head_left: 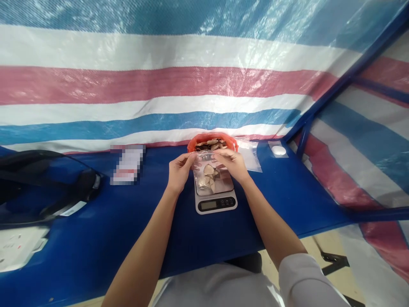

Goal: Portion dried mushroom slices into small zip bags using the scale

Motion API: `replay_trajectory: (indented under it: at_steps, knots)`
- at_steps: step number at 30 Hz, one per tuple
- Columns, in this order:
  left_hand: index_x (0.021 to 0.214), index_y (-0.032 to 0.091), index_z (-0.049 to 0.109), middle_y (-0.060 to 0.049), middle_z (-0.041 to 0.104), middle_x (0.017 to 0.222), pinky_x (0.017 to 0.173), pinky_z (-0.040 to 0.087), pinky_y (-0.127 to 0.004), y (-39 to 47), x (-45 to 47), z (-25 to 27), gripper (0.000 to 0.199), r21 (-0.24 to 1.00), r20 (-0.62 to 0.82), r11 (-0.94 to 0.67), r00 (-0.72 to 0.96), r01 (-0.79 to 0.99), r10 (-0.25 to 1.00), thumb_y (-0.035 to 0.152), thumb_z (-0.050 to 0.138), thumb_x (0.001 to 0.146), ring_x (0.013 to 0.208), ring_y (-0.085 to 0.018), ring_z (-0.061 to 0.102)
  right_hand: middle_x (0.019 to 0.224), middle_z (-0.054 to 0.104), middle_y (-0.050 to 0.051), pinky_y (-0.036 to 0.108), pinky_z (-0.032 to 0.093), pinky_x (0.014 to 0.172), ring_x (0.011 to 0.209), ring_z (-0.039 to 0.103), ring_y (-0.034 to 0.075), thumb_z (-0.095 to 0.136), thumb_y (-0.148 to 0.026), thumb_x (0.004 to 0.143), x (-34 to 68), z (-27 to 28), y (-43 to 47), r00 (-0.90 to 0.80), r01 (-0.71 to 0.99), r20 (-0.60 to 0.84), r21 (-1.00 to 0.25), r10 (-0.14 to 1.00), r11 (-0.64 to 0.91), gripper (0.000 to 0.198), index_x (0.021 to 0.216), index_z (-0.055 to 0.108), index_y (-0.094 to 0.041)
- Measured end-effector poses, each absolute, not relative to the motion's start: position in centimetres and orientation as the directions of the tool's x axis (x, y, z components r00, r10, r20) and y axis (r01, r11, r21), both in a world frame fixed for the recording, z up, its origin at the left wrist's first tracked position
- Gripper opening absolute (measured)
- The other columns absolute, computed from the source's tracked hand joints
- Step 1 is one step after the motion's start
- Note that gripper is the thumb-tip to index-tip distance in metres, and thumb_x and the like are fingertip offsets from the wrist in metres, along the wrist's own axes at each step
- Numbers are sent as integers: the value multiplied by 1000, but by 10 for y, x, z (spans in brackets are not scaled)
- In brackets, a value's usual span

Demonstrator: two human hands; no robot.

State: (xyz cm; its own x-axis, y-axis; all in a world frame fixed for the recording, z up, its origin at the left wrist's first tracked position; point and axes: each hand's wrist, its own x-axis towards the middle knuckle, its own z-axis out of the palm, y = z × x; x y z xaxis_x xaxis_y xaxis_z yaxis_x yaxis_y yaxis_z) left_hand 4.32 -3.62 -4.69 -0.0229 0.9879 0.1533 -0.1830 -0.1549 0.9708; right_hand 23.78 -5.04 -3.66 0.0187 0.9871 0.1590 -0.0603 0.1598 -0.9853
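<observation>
A clear plastic bag [204,175] with several pale, dark-edged dried slices in it lies over the steel plate of a white kitchen scale [216,209]. My left hand [180,170] pinches the bag's top edge at its left end. At the right end of the same edge, my right hand [234,164] is closed on it too. Just behind my fingers stands a red plastic basket [195,140] holding more of the dried slices [214,144]. I cannot read anything on the scale's display.
Flat clear bags [251,155] lie right of the basket. Farther right is a small bag with a round white object [278,150]. A blurred-out paper [128,165], black headgear [76,192] and a white power strip [21,247] occupy the left of the blue table [134,230]. Striped sheeting [159,85] hangs behind.
</observation>
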Motion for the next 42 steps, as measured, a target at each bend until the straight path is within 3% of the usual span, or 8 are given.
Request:
replay_trajectory:
  at_steps: [8,12,16,21,25,33,38,42]
  knots:
    - [87,15,75,-4,74,78,57,54,-26,-22,-2,-31,41,973,178,-198,-157,-117,971,54,79,74,63,-15,66,94,78,4,33,64,81,87,75,19,75,-44,80,184,-28,-22,-79,3,249,-968,965,250,27,92,76,-20]
    - [86,14,73,-6,74,79,62,56,-28,-11,-26,-34,40,970,234,-243,-204,-17,950,53,75,77,65,-16,67,92,75,3,27,65,64,79,73,18,73,-47,81,157,-25,-7,-128,-41,133,-991,983,129,29,94,74,-21]
    - [105,15,71,-10,74,101,71,59,-30,-11,-40,-46,42,946,317,-280,-280,164,906,46,75,77,84,-20,71,89,75,4,24,64,61,83,74,19,74,-42,81,142,-27,9,-110,-43,115,-993,987,111,25,93,74,-20]
    - [119,18,67,-14,64,127,86,59,-37,-26,-41,-58,37,739,610,-452,-213,499,763,36,67,86,110,-25,66,98,77,5,29,64,62,85,75,21,67,-30,87,130,-36,28,-40,62,130,-989,991,132,18,99,75,-20]
    - [115,19,70,-14,65,128,101,54,-45,-31,-40,-66,29,596,667,-501,-40,628,744,34,63,91,118,-29,63,105,78,6,36,65,78,93,76,23,66,-26,88,128,-39,35,-10,212,195,-958,981,193,21,104,76,-20]
    - [109,22,75,-13,71,125,98,56,-47,-27,-41,-85,29,567,559,-480,116,669,821,37,56,93,116,-31,66,125,74,5,37,52,108,116,70,23,59,-18,91,148,-31,2,-97,549,514,-687,853,476,34,121,74,-25]
    - [111,21,75,-14,73,121,96,56,-48,-25,-45,-86,32,521,583,-489,128,700,803,38,53,94,110,-31,68,138,67,10,39,48,113,134,59,25,52,-17,97,145,-37,-23,-484,668,387,-415,785,617,37,129,70,-19]
    - [113,18,75,-15,73,121,97,56,-50,-24,-48,-87,36,487,581,-499,160,717,798,38,51,95,110,-33,68,141,64,14,39,47,114,136,57,26,49,-18,100,140,-39,-24,-592,706,298,-256,749,660,37,133,66,-12]
